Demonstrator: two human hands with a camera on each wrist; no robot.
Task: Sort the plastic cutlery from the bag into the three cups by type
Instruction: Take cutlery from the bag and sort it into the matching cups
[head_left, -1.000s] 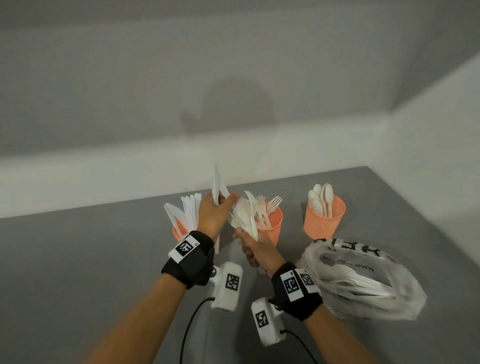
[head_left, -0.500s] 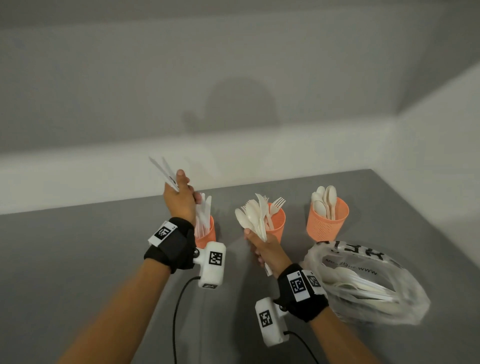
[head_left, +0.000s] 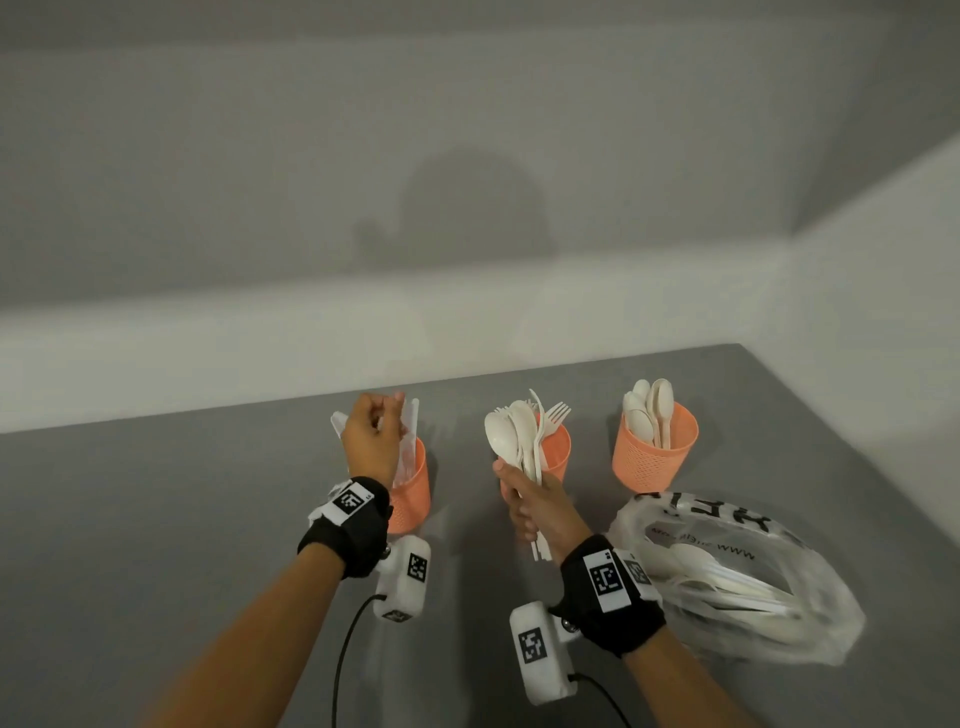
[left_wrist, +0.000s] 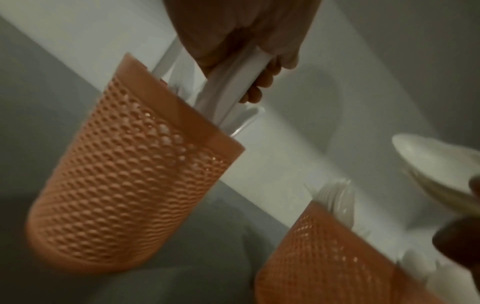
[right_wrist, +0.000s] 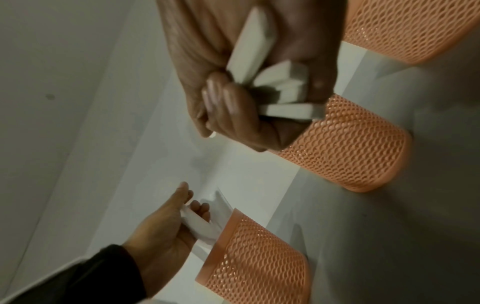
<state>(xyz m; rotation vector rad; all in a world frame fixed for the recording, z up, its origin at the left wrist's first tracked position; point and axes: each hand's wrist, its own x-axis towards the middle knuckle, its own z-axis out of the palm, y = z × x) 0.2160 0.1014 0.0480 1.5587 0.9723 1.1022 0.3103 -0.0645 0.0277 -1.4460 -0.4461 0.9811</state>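
Note:
Three orange mesh cups stand in a row on the grey table. My left hand (head_left: 371, 447) is over the left cup (head_left: 413, 493) and grips white knives (left_wrist: 228, 88) whose lower ends are inside that cup (left_wrist: 130, 174). My right hand (head_left: 535, 506) holds up a mixed bundle of spoons and forks (head_left: 514, 436) in front of the middle cup (head_left: 558, 452), which holds forks. Its fingers (right_wrist: 226, 102) wrap the bundle's handles (right_wrist: 280, 88). The right cup (head_left: 654, 457) holds spoons. The plastic bag (head_left: 737, 577) lies at the right with more cutlery inside.
A white wall ledge runs just behind the cups, and a second wall closes the table's right side. The bag lies close to my right wrist. Cables trail from both wrist cameras toward the table's near edge.
My left hand drew knives out of the bundle, carried them left and lowered them into the left cup. My right hand stayed in front of the middle cup with the remaining bundle.

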